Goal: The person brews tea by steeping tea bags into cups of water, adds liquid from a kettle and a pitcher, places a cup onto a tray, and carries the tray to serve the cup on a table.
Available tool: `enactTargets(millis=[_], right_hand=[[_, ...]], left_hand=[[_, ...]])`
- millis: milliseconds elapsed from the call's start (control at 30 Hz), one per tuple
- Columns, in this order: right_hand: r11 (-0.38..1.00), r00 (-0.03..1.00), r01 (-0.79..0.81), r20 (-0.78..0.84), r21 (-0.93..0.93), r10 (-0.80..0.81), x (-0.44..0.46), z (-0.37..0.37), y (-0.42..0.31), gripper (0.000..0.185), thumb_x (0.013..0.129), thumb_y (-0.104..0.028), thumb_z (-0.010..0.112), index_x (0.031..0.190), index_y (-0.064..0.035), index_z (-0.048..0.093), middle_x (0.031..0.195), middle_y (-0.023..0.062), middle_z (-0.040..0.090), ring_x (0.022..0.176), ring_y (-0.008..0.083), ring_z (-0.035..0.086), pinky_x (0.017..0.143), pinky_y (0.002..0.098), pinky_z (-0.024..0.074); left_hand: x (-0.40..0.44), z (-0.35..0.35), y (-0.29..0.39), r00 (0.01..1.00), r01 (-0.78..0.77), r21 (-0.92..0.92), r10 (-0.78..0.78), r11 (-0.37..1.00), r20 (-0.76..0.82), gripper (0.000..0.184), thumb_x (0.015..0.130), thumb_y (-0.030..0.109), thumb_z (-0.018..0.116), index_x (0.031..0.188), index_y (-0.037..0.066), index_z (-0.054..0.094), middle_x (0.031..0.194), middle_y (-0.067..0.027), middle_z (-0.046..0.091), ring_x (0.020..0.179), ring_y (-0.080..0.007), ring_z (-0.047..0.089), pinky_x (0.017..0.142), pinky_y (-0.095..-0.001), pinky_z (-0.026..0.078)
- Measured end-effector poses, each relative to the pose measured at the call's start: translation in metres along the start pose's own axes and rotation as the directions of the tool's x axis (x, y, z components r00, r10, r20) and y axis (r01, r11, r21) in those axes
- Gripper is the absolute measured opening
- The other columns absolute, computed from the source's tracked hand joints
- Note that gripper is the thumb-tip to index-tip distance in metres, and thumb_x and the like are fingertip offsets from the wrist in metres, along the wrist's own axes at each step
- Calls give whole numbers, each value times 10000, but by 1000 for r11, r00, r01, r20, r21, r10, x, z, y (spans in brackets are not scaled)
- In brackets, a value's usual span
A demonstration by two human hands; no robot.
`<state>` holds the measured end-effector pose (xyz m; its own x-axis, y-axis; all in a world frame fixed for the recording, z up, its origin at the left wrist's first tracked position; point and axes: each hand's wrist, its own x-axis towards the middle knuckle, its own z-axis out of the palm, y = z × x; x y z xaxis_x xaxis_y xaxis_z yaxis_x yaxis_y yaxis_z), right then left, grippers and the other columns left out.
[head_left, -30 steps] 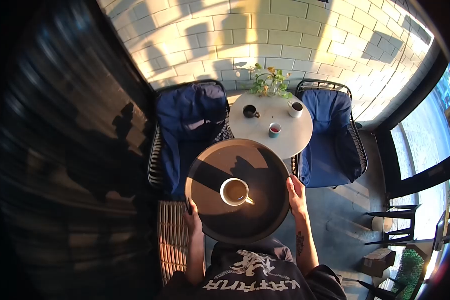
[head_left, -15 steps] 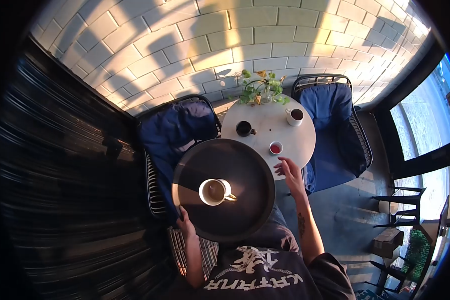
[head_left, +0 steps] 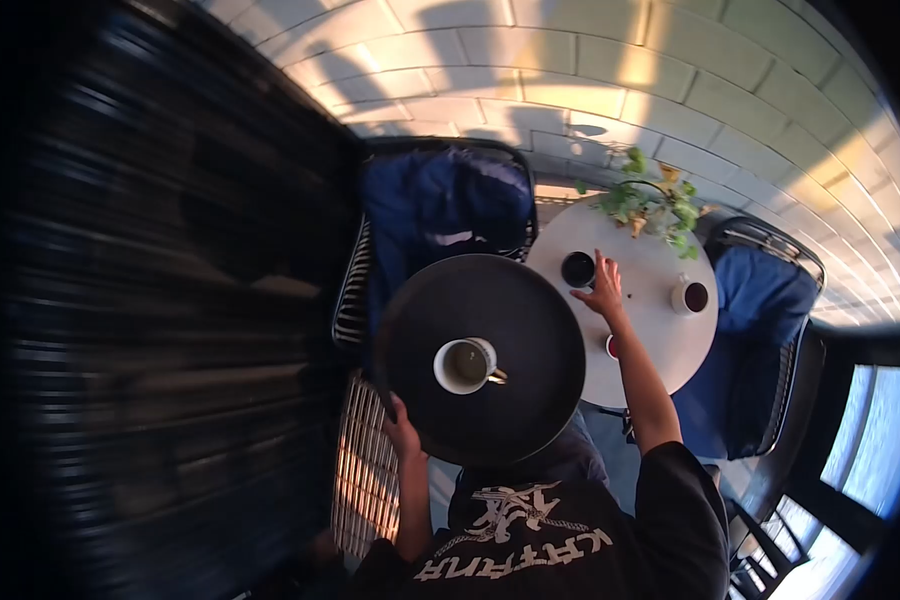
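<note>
My left hand grips the near left rim of a round black serving tray, its thumb over the edge. On the tray stands a white mug with a gold handle and a little cloudy liquid inside. Over the round white table, my right hand is at the right side of a black cup, fingers and thumb apart; whether they touch it I cannot tell. Partly behind my right forearm is a small white cup with red contents. A white mug with dark contents stands farther right.
The round table also holds a leafy plant near the brick wall. Armchairs with blue cushions stand left and right of it. A dark ridged surface fills the left side.
My right hand has moved from beside the small cup with red contents to the black cup. The view has turned, and the table appears farther right. My left hand still holds the tray.
</note>
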<state>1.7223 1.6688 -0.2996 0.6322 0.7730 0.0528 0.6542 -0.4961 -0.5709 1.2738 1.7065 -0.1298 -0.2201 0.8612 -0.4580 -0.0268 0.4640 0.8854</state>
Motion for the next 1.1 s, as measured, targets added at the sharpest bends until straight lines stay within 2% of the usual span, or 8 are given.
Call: enactTargets(millis=[67,167,267,333,500,600,767,1100], right_hand=[[992,988,-117,92,-45,121,19,10,3,1315,568,-322,958,1598,-204,149,1463,268,331,1235,484,489,991,553,480],[989,964,-144,222,-14,144,31,6,-4,1341,526,-343,969,1590,-197,166,1442,282,328,1325,498,395,1061,580,422],[997,978,-66,198,-34,71,32,21,-2,1187,543,-263,937,1524,-195,271,1330,239,454,1204,458,529,969,556,503],[997,972,-74,223,-33,80,35,18,0,1112,549,-235,919,1484,-174,319,1278,220,500,1148,442,578,933,542,528],[987,980,-154,138,51,145,14,-21,19,928,551,-193,883,1350,-120,417,1182,199,560,1066,426,619,894,517,547],[981,980,-181,103,71,173,-13,-51,41,919,549,-185,889,1343,-109,432,1166,197,574,1074,429,615,901,511,541],[970,969,-242,54,28,240,-65,-87,76,950,544,-165,898,1366,-85,427,1191,201,573,1106,425,603,934,497,526],[892,893,-448,-13,50,449,-130,-98,110,1007,570,-182,898,1417,-60,366,1206,226,540,1141,427,573,972,501,500]], left_hand=[[-13,9,-4,999,11,-29,-13,1000,-48,710,1008,451,595,1415,-91,384,1399,-237,512,1230,-304,573,1006,-394,518],[-42,24,12,998,48,-25,-49,999,-39,737,1011,446,590,1434,-88,310,1412,-247,486,1220,-317,578,992,-397,532],[-44,23,0,990,90,-25,-92,996,-109,686,1018,431,582,1452,-63,384,1431,-213,501,1239,-317,573,1020,-406,515],[-47,22,-5,993,73,-17,-74,997,-87,767,995,484,597,1403,-85,282,1378,-265,489,1193,-322,594,982,-412,550],[-47,33,-10,985,126,-47,-130,991,-111,746,986,480,615,1388,-78,327,1367,-251,507,1191,-317,598,965,-417,558],[-51,45,-12,970,166,-79,-177,983,-164,704,988,451,627,1401,-79,420,1368,-221,535,1200,-303,599,955,-404,559],[-36,52,-19,992,125,-49,-123,991,33,748,990,462,617,1444,-73,357,1417,-227,500,1232,-324,578,974,-422,553],[-33,89,-21,993,109,-8,-108,994,52,668,1010,421,599,1379,-56,311,1330,-248,542,1122,-323,637,910,-435,586]])
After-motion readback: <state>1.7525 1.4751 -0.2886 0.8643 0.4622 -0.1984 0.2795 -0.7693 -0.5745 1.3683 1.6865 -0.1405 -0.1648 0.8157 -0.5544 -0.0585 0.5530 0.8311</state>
